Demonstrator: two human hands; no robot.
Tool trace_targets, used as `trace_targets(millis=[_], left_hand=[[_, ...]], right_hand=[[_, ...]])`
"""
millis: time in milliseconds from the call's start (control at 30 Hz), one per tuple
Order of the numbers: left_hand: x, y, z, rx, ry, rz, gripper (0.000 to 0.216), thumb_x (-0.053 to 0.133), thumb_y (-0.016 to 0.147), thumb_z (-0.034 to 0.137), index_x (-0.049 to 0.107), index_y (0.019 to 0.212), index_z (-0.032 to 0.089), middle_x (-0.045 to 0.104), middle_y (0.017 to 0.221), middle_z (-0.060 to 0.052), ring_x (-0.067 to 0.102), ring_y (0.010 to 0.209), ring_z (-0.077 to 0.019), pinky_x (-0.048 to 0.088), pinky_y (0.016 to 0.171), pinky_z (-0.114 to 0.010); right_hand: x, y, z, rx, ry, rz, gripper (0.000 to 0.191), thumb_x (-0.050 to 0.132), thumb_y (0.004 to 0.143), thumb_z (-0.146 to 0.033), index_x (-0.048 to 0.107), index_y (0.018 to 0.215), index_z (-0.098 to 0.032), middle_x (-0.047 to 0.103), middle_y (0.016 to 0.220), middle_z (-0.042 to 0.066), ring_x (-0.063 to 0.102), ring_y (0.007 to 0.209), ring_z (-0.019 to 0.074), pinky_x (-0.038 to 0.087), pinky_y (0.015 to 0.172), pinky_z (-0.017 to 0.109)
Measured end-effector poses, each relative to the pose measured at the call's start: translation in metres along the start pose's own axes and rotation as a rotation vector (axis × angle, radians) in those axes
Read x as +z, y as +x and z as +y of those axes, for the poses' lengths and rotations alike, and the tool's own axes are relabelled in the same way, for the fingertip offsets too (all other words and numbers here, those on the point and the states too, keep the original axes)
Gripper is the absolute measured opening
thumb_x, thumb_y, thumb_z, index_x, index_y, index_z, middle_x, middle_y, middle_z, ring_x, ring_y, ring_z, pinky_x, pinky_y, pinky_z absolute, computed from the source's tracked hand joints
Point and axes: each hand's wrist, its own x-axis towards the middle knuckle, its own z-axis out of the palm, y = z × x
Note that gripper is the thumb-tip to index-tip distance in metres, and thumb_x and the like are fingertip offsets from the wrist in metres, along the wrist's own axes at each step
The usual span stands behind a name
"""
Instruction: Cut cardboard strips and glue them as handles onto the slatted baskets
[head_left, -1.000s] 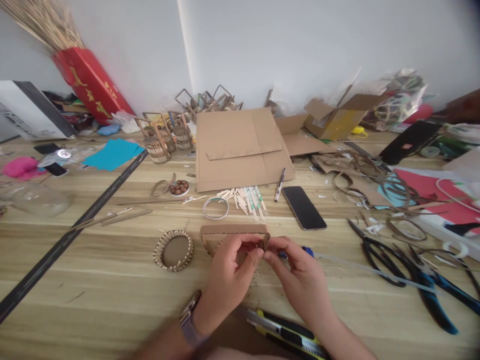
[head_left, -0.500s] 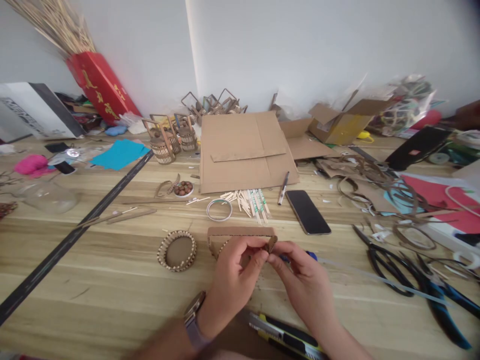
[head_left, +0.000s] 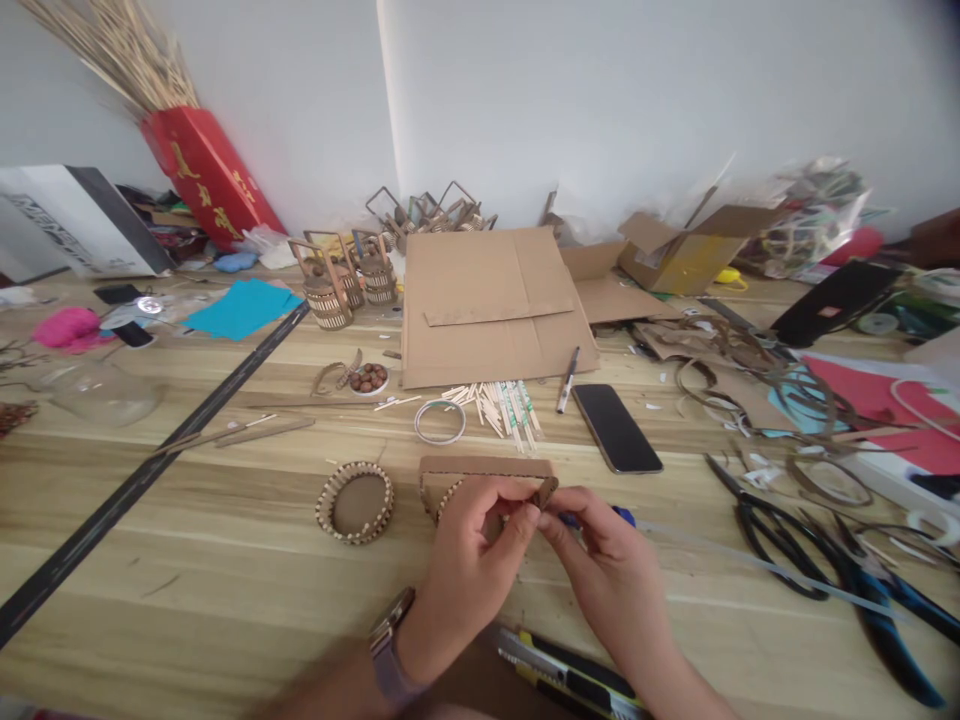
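Note:
My left hand (head_left: 480, 550) and my right hand (head_left: 607, 565) meet fingertip to fingertip, both closed in a pinch on a small bent end of brown cardboard strip (head_left: 548, 490). Just beyond the fingers a longer cardboard strip (head_left: 484, 466) runs sideways and bends at its left end; whether it joins the pinched piece I cannot tell. Part of a round stick-edged rim (head_left: 448, 497) shows beside my left hand, which hides the remainder. Left of the hands sits a shallow round cardboard basket (head_left: 355, 503) with an edge of short pale sticks.
A utility knife (head_left: 562, 672) lies below my hands. Black scissors (head_left: 780, 540) and pliers (head_left: 874, 600) are at the right. Farther back are a phone (head_left: 617, 428), a tape ring (head_left: 439, 422), loose sticks (head_left: 487, 408), a cardboard sheet (head_left: 495, 345) and small handled buckets (head_left: 330, 303).
The view has shifted very slightly. Both hands keep the same pinch on the cardboard strip, whose visible end is turned a little differently.

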Motion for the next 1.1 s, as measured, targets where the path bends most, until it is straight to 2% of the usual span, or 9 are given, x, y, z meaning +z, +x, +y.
trace_targets(millis=[233, 600, 767, 1100], left_hand=[[0.0009, -0.0023, 0.004, -0.141, -0.135, -0.03, 0.014, 0.059, 0.091, 0.027, 0.066, 0.1, 0.02, 0.072, 0.098, -0.006, 0.069, 0.091, -0.0176, 0.056, 0.081, -0.028], [0.0033, -0.0017, 0.0032, -0.058, -0.172, 0.012, 0.011, 0.066, 0.086, 0.024, 0.072, 0.095, 0.021, 0.071, 0.092, -0.003, 0.068, 0.084, -0.015, 0.055, 0.075, -0.023], [0.0043, -0.0002, 0.0061, -0.046, -0.202, 0.031, 0.008, 0.068, 0.085, 0.023, 0.073, 0.09, 0.019, 0.071, 0.088, -0.004, 0.068, 0.083, -0.0161, 0.055, 0.072, -0.024], [0.0055, 0.0022, 0.0053, -0.072, -0.294, 0.022, 0.007, 0.07, 0.083, 0.024, 0.074, 0.085, 0.019, 0.07, 0.087, -0.004, 0.068, 0.081, -0.0163, 0.056, 0.07, -0.025]], right_hand=[[-0.0017, -0.0013, 0.0014, -0.013, -0.029, -0.012, 0.01, 0.065, 0.086, -0.031, 0.073, 0.092, -0.027, 0.074, 0.084, 0.001, 0.068, 0.073, 0.0163, 0.054, 0.069, 0.024], [-0.0014, -0.0006, 0.0026, 0.091, 0.162, -0.019, 0.009, 0.073, 0.08, -0.034, 0.074, 0.084, -0.025, 0.073, 0.078, 0.002, 0.067, 0.072, 0.0168, 0.055, 0.068, 0.025], [-0.0012, 0.0016, -0.002, 0.116, 0.184, -0.01, 0.012, 0.074, 0.079, -0.036, 0.075, 0.081, -0.024, 0.073, 0.077, 0.003, 0.068, 0.07, 0.0183, 0.057, 0.066, 0.028], [-0.004, 0.0033, -0.0057, 0.07, 0.104, 0.007, 0.011, 0.074, 0.079, -0.037, 0.076, 0.077, -0.026, 0.072, 0.071, 0.001, 0.067, 0.065, 0.017, 0.055, 0.063, 0.026]])
